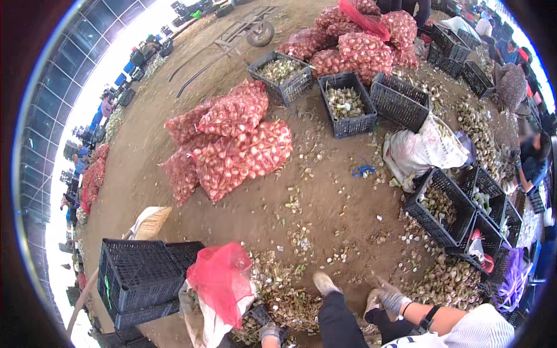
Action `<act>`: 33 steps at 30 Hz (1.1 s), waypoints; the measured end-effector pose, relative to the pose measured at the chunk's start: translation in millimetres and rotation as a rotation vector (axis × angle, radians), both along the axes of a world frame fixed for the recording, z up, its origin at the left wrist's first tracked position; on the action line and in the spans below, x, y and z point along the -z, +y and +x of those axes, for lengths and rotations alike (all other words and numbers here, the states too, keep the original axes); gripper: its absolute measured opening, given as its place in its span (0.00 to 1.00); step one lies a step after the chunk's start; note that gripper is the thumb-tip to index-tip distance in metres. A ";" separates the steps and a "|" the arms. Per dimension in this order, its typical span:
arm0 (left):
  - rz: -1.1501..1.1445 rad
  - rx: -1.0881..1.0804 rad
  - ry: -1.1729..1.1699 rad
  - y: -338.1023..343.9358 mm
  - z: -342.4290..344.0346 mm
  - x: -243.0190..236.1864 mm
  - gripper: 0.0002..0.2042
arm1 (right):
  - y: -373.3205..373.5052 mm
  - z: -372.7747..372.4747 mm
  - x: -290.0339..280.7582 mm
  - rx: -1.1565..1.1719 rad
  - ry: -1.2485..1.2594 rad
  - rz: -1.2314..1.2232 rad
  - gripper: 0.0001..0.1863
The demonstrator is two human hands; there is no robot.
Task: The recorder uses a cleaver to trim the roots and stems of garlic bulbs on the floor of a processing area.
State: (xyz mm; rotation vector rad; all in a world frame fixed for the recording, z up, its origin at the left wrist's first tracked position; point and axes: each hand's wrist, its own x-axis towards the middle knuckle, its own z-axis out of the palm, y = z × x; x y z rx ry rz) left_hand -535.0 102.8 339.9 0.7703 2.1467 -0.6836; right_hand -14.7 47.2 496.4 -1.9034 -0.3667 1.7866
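Observation:
At the lower right my right hand reaches forward over the littered ground in a grey glove. Its fingers are stretched out and hold nothing that I can see. My left hand, also gloved, is low at the bottom edge, against a dark plastic object; its fingers are too hidden to read. Beside it, a red mesh bag is draped over a white sack. A heap of garlic bulbs lies to the right of my right hand. Dry stalks and peelings lie between my hands.
Stacked black crates stand at the left. Full red mesh sacks of garlic lie ahead, with more behind. Crates holding garlic and a white sack line the right. A handcart stands far off. People work at the right.

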 end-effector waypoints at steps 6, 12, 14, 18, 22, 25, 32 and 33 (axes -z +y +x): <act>0.228 -0.570 -0.185 92.2 -16.1 35.0 0.21 | 106.1 62.1 -19.8 -0.102 -0.388 -0.051 0.37; 0.141 -0.133 -0.286 307.8 21.0 58.4 0.22 | 151.9 102.2 -3.4 -0.329 -0.507 -0.369 0.33; 0.112 0.236 -0.262 397.6 61.4 42.5 0.24 | 159.8 102.6 2.2 -0.418 -0.407 -0.575 0.32; 0.184 0.134 -0.408 542.2 163.8 13.3 0.27 | 181.3 98.8 3.1 -0.476 -0.437 -0.601 0.31; 0.398 0.218 -0.457 646.8 260.1 30.0 0.28 | 221.9 118.2 13.6 -0.362 -0.128 -0.790 0.33; 0.565 0.567 -0.431 717.5 329.9 66.6 0.31 | 257.6 148.1 42.9 -0.262 -0.016 -0.926 0.35; 0.812 1.161 -0.430 904.1 510.2 164.1 0.38 | 319.9 217.4 79.4 -0.285 -0.136 -0.885 0.35; 0.873 1.267 -0.408 929.5 531.4 175.4 0.44 | 324.9 227.8 73.0 -0.427 -0.118 -1.025 0.35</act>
